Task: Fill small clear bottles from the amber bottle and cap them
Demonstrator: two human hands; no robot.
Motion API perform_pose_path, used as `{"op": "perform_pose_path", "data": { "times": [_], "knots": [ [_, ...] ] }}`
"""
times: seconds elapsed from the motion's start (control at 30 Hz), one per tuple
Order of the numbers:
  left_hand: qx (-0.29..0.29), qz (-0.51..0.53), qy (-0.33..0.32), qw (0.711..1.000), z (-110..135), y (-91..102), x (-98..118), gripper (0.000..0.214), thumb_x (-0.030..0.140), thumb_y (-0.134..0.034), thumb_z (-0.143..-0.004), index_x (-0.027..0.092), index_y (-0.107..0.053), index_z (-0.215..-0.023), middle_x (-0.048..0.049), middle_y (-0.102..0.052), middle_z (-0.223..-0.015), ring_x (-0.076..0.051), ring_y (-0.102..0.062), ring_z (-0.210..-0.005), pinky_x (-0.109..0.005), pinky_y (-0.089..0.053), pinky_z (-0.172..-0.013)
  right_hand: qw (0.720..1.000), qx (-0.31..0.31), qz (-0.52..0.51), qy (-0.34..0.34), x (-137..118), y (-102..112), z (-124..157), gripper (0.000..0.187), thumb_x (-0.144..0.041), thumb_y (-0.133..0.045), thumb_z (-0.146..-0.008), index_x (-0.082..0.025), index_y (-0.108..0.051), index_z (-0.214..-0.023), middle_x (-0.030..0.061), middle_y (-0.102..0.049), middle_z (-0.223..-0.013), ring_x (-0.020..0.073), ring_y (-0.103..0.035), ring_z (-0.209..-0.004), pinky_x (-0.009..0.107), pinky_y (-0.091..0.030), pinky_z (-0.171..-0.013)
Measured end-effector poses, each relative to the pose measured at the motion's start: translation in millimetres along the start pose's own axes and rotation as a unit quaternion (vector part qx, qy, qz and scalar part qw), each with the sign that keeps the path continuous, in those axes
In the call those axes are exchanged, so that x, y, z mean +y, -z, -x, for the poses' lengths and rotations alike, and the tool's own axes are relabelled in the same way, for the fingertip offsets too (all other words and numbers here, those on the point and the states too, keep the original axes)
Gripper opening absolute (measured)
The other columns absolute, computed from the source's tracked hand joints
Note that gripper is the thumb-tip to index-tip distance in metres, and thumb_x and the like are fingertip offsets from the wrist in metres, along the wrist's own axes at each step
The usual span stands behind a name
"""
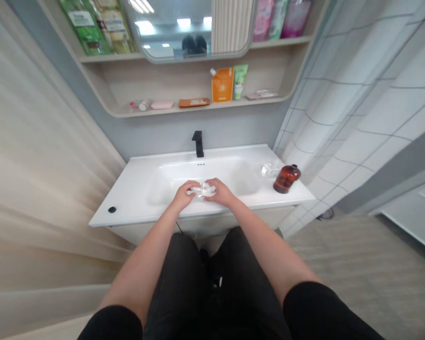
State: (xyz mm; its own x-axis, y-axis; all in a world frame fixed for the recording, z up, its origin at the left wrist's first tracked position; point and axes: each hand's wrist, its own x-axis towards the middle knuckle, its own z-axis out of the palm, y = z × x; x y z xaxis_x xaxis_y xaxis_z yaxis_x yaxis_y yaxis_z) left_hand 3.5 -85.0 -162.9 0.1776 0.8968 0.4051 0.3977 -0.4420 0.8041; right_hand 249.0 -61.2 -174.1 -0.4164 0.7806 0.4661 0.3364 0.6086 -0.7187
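Over the front of the white sink basin (241, 175), my left hand (186, 194) and my right hand (219, 191) hold a small clear, crinkled plastic piece (203, 190) between them. Its exact kind is too blurred to tell. Fingers of both hands are closed on its two ends. Behind it stands the black faucet (198, 144). To the right on the counter is an amber bottle (286, 178) with an uncapped-looking neck, and beside it a clear, glass-like item (269, 170).
A small black round object (112, 209) lies on the counter's left end. Above hangs a mirror cabinet (198, 56) whose shelf holds an orange pouch (222, 85), a green tube (240, 82) and several small packs. A curtain (49, 165) borders the left; a tiled wall (340, 118) borders the right.
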Motion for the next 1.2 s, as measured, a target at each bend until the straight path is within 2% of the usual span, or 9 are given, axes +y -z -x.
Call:
{"op": "perform_pose_path", "data": {
  "times": [0.1,0.23,0.4,0.47,0.57,0.7,0.87,1.0,1.2],
  "knots": [
    [0.038,-0.012,0.033,0.999,-0.2,-0.5,-0.1,0.032,0.023,-0.071,-0.085,0.024,-0.079,-0.117,-0.0081,-0.076,-0.127,-0.023,-0.071,-0.104,-0.04,-0.058,-0.098,1.0,-0.001,-0.01,-0.015,0.6,-0.2,-0.1,0.076,-0.033,-0.101,-0.066,-0.027,-0.07,-0.135,0.0084,-0.068,-0.124,0.0274,-0.067,-0.111,0.044,-0.061,-0.096],
    [0.04,-0.05,0.06,0.996,0.5,-1.7,1.2,0.017,0.032,-0.07,-0.093,0.024,-0.081,-0.104,-0.0079,-0.081,-0.112,-0.027,-0.073,-0.108,-0.045,-0.056,-0.107,1.0,0.005,-0.001,-0.016,1.4,0.3,-1.1,0.075,-0.031,-0.102,-0.063,-0.026,-0.071,-0.131,0.0081,-0.069,-0.122,0.0276,-0.067,-0.11,0.045,-0.06,-0.098],
    [0.032,-0.031,0.022,0.999,0.3,-0.4,2.6,0.042,0.023,-0.076,-0.083,0.025,-0.077,-0.125,-0.0091,-0.073,-0.137,-0.027,-0.068,-0.128,-0.044,-0.056,-0.108,1.0,0.008,-0.007,-0.023,0.8,0.9,-1.7,0.076,-0.031,-0.102,-0.062,-0.026,-0.071,-0.131,0.0071,-0.069,-0.117,0.0272,-0.068,-0.106,0.044,-0.06,-0.095],
    [0.048,-0.022,0.064,0.997,-1.1,-1.6,2.0,0.031,0.031,-0.073,-0.089,0.023,-0.077,-0.119,-0.0098,-0.076,-0.125,-0.025,-0.073,-0.11,-0.04,-0.06,-0.097,0.999,0.011,-0.009,-0.029,0.8,0.9,-1.7,0.076,-0.032,-0.102,-0.063,-0.026,-0.07,-0.133,0.0068,-0.069,-0.117,0.0268,-0.068,-0.105,0.043,-0.059,-0.095],
    [0.016,-0.005,0.111,0.994,-2.4,-4.1,0.4,0.024,0.034,-0.069,-0.091,0.021,-0.076,-0.11,-0.0059,-0.077,-0.098,-0.021,-0.073,-0.082,-0.037,-0.06,-0.084,1.0,0.009,-0.004,-0.027,1.3,0.7,-1.8,0.076,-0.032,-0.102,-0.062,-0.025,-0.071,-0.131,0.0069,-0.069,-0.118,0.0269,-0.068,-0.106,0.044,-0.059,-0.097],
    [0.0,0.014,0.065,0.998,-1.6,-4.8,-0.3,0.041,0.024,-0.076,-0.08,0.022,-0.073,-0.122,-0.0052,-0.077,-0.109,-0.02,-0.073,-0.09,-0.034,-0.058,-0.088,1.0,0.008,-0.006,-0.023,1.5,0.4,-1.8,0.075,-0.034,-0.102,-0.063,-0.025,-0.071,-0.131,0.0075,-0.069,-0.118,0.0268,-0.068,-0.105,0.043,-0.058,-0.096],
    [0.014,0.007,0.092,0.996,1.0,-5.5,0.2,0.047,0.034,-0.07,-0.092,0.024,-0.065,-0.137,-0.0025,-0.072,-0.097,-0.018,-0.071,-0.08,-0.033,-0.057,-0.082,1.0,0.012,0.0,-0.016,1.2,0.3,-2.1,0.075,-0.032,-0.102,-0.062,-0.025,-0.071,-0.13,0.0065,-0.07,-0.117,0.0271,-0.069,-0.107,0.045,-0.057,-0.101],
    [-0.001,0.04,0.04,0.998,1.8,-5.6,2.9,0.072,0.02,-0.075,-0.08,0.026,-0.055,-0.149,-0.0084,-0.071,-0.125,-0.019,-0.07,-0.102,-0.033,-0.057,-0.091,1.0,0.009,-0.003,-0.018,1.2,0.5,-1.6,0.075,-0.032,-0.102,-0.063,-0.025,-0.071,-0.131,0.0067,-0.07,-0.115,0.0272,-0.069,-0.105,0.046,-0.058,-0.1],
    [-0.013,-0.049,0.093,0.994,0.9,-5.0,8.1,0.021,0.034,-0.067,-0.092,0.023,-0.074,-0.108,-0.0037,-0.073,-0.092,-0.021,-0.067,-0.085,-0.037,-0.056,-0.086,1.0,0.007,-0.012,-0.022,1.7,0.3,-0.5,0.075,-0.03,-0.101,-0.064,-0.026,-0.071,-0.132,0.0075,-0.069,-0.119,0.0272,-0.069,-0.108,0.042,-0.06,-0.094]
  ]
}}
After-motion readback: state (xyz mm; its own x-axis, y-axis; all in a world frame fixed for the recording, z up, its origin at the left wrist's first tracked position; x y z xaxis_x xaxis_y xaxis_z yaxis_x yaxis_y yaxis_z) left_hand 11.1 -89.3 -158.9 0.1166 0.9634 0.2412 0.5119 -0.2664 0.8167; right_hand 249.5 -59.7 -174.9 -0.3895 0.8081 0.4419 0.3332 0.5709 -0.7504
